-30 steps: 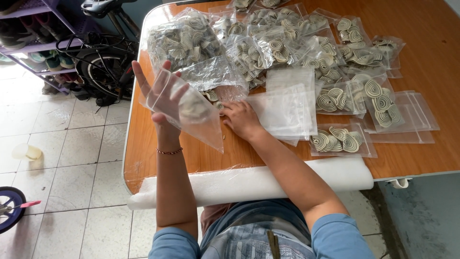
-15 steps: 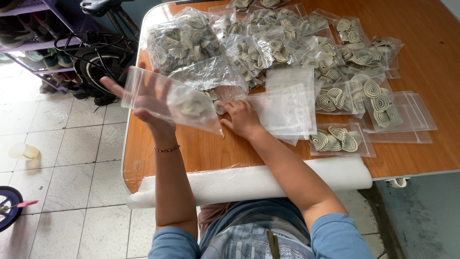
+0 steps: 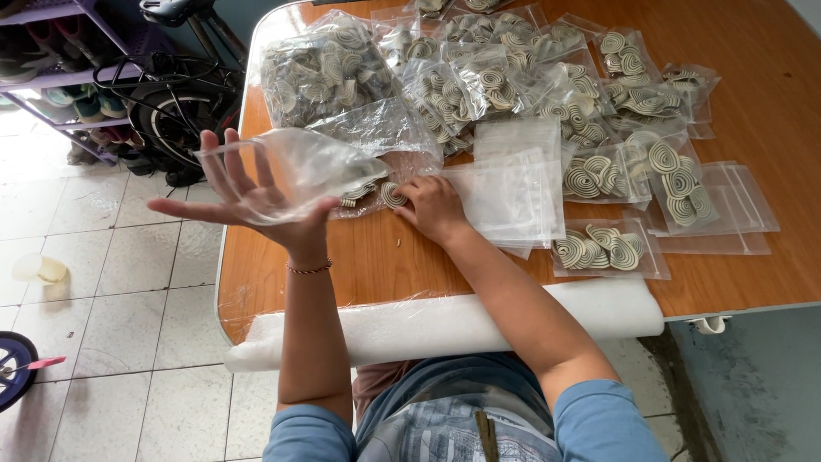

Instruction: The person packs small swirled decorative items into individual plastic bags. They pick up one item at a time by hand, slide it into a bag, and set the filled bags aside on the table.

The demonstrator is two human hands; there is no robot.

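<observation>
My left hand (image 3: 244,201) is raised over the table's left edge, palm up and fingers spread, with a clear plastic bag (image 3: 304,167) held against it; a few spiral coils show at the bag's right end. My right hand (image 3: 434,205) rests on the wooden table (image 3: 385,265), fingers curled over loose pale spiral coils (image 3: 392,195) beside a stack of empty clear bags (image 3: 509,192).
Several filled bags of coils (image 3: 547,68) cover the table's far half, with a big bag of coils (image 3: 321,73) at far left. A white foam roll (image 3: 445,325) lies along the near edge. A bicycle (image 3: 175,94) and shelf stand on the tiled floor to the left.
My left hand has swung the clear bag leftward and lower, flattening it from tilted to nearly level. My right hand has stayed on the coils.
</observation>
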